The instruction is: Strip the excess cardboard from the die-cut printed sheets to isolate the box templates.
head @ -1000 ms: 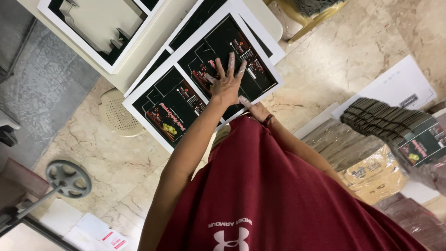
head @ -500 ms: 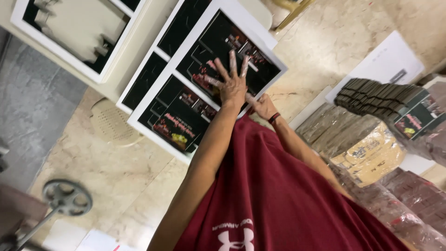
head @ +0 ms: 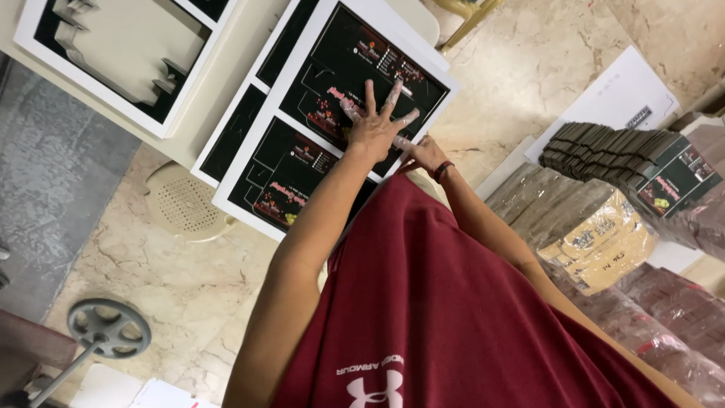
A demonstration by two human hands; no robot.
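Note:
A white-bordered black printed sheet (head: 362, 68) lies on top of a stack of like sheets (head: 279, 181) on a cream table. My left hand (head: 374, 125) rests flat on the top sheet, fingers spread, some fingertips wrapped in white tape. Just right of it, at the sheet's near edge, is my right hand (head: 427, 155), with a dark band on the wrist. Its fingers pinch the edge of that sheet below my left palm. My dark red shirt hides the table's near side.
Another sheet bearing cream die-cut pieces (head: 113, 53) lies at the upper left. A round perforated stool (head: 185, 200) stands under the table. On the marble floor to the right are folded dark cartons (head: 619, 151), paper-wrapped bundles (head: 589, 227) and film-wrapped bundles (head: 680, 310). A metal handwheel (head: 109, 329) is at the lower left.
The view has swung, so the sheets sit higher and further right in the picture. Both hands stay on the same top sheet, the left still spread flat.

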